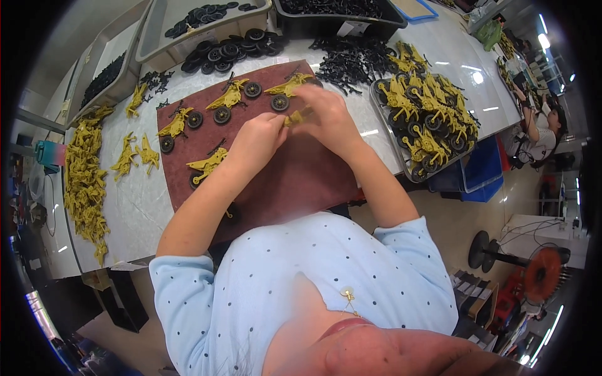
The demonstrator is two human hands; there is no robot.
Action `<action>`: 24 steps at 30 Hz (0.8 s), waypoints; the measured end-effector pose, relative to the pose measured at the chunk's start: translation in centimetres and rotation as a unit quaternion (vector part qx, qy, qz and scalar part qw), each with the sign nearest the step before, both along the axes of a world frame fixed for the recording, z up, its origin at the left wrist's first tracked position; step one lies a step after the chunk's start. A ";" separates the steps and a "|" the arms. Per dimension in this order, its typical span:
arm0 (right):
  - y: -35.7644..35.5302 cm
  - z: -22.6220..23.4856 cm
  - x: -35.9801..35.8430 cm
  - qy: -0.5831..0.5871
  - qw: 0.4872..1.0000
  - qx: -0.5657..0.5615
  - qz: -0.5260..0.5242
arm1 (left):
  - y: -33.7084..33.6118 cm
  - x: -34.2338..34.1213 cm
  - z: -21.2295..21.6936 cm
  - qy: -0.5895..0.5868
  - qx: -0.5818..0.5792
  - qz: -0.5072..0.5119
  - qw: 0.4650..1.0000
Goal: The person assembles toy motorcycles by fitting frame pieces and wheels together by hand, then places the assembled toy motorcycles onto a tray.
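Note:
My left hand (259, 139) and my right hand (327, 119) meet over a maroon cloth (276, 182). Both sets of fingers are closed on a small yellow plastic toy motorcycle part (299, 117), mostly hidden by them. Just beyond my right hand lies a yellow toy motorcycle (290, 86) with black wheels. Beside it on the cloth are a second toy motorcycle (227, 97) and a third one (177, 123) farther left. Another yellow toy motorcycle body (210, 163) lies beside my left forearm, which partly covers it.
Yellow bodies are heaped (86, 175) at the left. Black wheels (232, 50) and thin black parts (351, 62) lie at the back, before a grey bin (188, 47) and a black bin (338, 22). A metal tray (414, 172) of toy motorcycles stands right. A person (542, 131) sits far right.

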State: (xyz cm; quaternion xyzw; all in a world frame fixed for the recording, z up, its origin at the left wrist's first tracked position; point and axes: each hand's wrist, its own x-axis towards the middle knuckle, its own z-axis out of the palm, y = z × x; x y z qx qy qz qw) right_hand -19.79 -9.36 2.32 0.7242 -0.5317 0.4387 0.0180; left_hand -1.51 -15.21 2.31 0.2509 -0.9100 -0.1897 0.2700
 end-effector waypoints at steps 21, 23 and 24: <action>6.3 0.9 3.5 -0.356 0.901 0.147 0.201 | 6.5 3.8 4.8 0.154 0.051 0.015 0.987; 6.1 0.8 3.6 -0.357 0.902 0.132 0.204 | 6.3 4.0 4.8 0.152 0.062 0.021 0.986; 6.0 0.7 3.6 -0.357 0.902 0.131 0.205 | 6.1 4.3 4.8 0.141 0.084 0.015 0.986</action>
